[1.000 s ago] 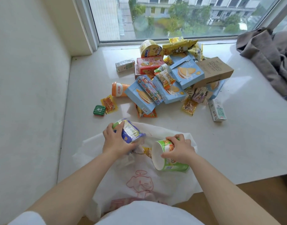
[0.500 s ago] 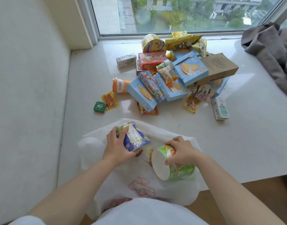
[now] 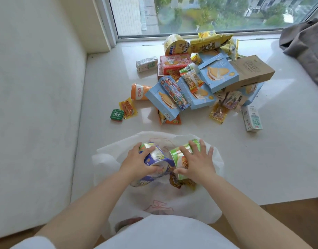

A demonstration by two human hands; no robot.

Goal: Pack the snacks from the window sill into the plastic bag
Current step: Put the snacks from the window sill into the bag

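A white plastic bag [image 3: 204, 203] lies open on the window sill [image 3: 262, 159], at its near edge. Above the bag's mouth, the left hand [image 3: 138, 163] grips a blue-and-purple snack cup [image 3: 157, 160], fingers curled over its side; the cup lies tilted, its green-rimmed end pointing away from the person. The right hand [image 3: 196, 163] rests on a green snack cup [image 3: 181, 156] just beside the first, fingers spread and bent over it, thumb against its near side. The two cups nearly touch. Below them, inside the bag, sits a small brown-wrapped packet [image 3: 176, 182].

Beyond the bag, toward the window, the remaining snacks form a pile: light blue biscuit boxes [image 3: 218, 74], a brown cardboard box [image 3: 251, 71], a red box [image 3: 175, 63], a yellow round tub [image 3: 175, 44] and yellow bags [image 3: 210, 42]. Left of the pile lie an orange bottle [image 3: 139, 91], a small green square packet [image 3: 116, 115] and an orange sachet [image 3: 127, 108]. Right of the pile stands apart a white carton [image 3: 252, 118]. Grey cloth [image 3: 305, 45] is heaped at the sill's far right.
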